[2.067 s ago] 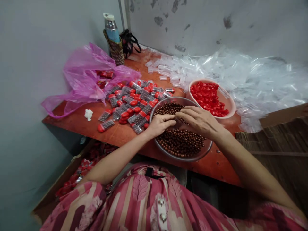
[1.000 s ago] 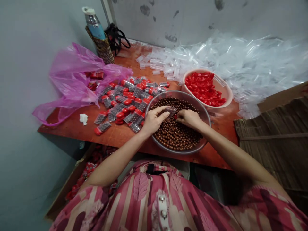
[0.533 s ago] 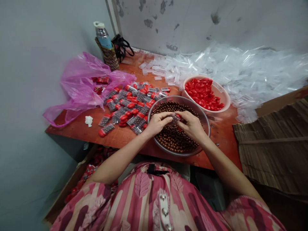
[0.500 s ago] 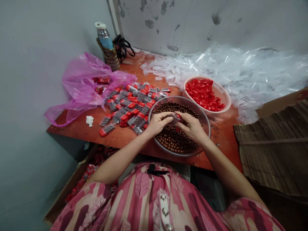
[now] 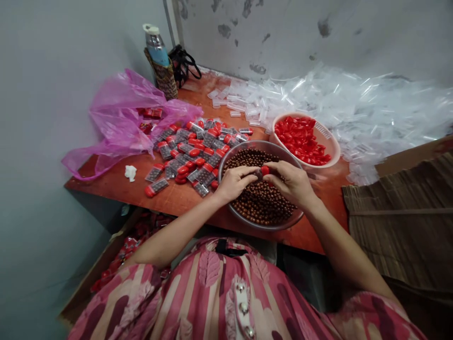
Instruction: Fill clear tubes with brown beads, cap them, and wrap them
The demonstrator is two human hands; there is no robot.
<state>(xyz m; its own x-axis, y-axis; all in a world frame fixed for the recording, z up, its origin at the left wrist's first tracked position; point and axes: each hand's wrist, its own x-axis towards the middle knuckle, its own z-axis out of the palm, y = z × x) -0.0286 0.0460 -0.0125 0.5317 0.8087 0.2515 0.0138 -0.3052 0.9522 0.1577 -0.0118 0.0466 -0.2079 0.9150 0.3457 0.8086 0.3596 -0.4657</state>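
Observation:
Over a metal bowl (image 5: 244, 218) of small round brown balls (image 5: 260, 200), my two hands meet. My left hand (image 5: 236, 183) pinches a small clear container (image 5: 258, 174) with dark contents, partly hidden by the fingers. At its right end, my right hand (image 5: 290, 182) grips a red cap (image 5: 265, 170), which touches the container. Left of the bowl lies a heap of filled clear containers with red caps (image 5: 194, 151). Loose red caps (image 5: 300, 141) fill a pink basket (image 5: 335, 152) behind the bowl on the right.
Clear plastic containers (image 5: 354, 104) are piled along the wall. A pink plastic bag (image 5: 116, 113), a thermos (image 5: 156, 47) and a white crumpled tissue (image 5: 130, 173) are on the left. Stacked brown cardboard (image 5: 399, 217) stands at the right. Below the table's left side sits a box of red packets (image 5: 123, 255).
Both hands stay above the bowl. The container has turned more level, and the red cap now sits at its right end between my right fingers. The view has shifted slightly.

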